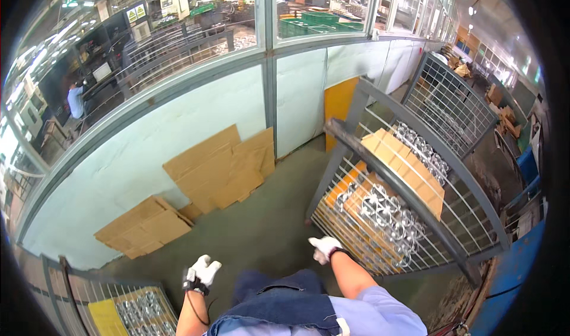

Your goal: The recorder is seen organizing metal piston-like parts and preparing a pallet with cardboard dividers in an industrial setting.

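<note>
Both my hands wear white gloves, with dark bands at the wrists. My left hand (203, 270) hangs over the floor at the lower left, fingers a little apart and nothing in them. A wire mesh cage (59, 288) with shiny metal parts (145, 312) and a yellow sheet (107, 317) is beside that arm. My right hand (325, 248) is held out empty, thumb and fingers apart, close to the left side of a large grey mesh cage (415, 184). Inside that cage lie silvery ring-shaped metal parts (386, 214), layered with cardboard sheets (409, 166). I cannot see the hand touching it.
Flattened cardboard (217, 169) and a folded carton (142, 226) lean on the pale wall (119, 184). Another mesh cage (451, 104) stands farther back. A blue panel (513, 276) is at right. Through the windows, a person (76, 101) is among machines.
</note>
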A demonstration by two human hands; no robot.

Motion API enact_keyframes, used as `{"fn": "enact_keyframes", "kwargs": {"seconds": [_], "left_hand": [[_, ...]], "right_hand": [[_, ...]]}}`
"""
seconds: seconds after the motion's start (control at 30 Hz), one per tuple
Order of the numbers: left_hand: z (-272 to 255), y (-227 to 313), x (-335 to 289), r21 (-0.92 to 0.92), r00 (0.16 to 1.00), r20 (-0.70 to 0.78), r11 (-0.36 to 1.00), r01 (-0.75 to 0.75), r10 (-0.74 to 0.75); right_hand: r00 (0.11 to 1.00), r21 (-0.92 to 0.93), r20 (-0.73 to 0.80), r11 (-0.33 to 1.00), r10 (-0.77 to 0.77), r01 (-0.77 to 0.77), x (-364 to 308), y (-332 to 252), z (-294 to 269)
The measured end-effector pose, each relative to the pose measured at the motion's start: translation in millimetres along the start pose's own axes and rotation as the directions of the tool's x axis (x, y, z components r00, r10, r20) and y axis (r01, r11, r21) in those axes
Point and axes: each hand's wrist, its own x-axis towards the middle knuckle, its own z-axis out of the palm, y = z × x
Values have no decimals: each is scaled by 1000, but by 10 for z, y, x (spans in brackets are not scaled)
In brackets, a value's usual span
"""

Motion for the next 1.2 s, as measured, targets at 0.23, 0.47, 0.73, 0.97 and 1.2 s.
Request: {"fn": "enact_keyframes", "kwargs": {"seconds": [0.23,0.47,0.73,0.97,1.2], "left_hand": [[-551,640,1638,-554,976,-197,812,-186,89],[-1337,1701,3416,-654,961,-209,704,-276,182],[-1924,3410,4430,-221,919,-163,895,-389,359],[-1796,4492,4900,-120,951,-136,948,-296,279],[-1774,5945,5461,187,970,-233,982,-27,72]], "right_hand": [[948,126,-316,989,-38,82,558,-2846,-468],[878,-14,-413,962,243,-273,2154,-3628,-1421],[634,283,-652,909,416,-306,2661,-4147,-3255],[649,325,-587,875,484,-358,4137,-4044,-4857],[655,368,-636,907,408,-207,4425,-5085,-5999]]}}
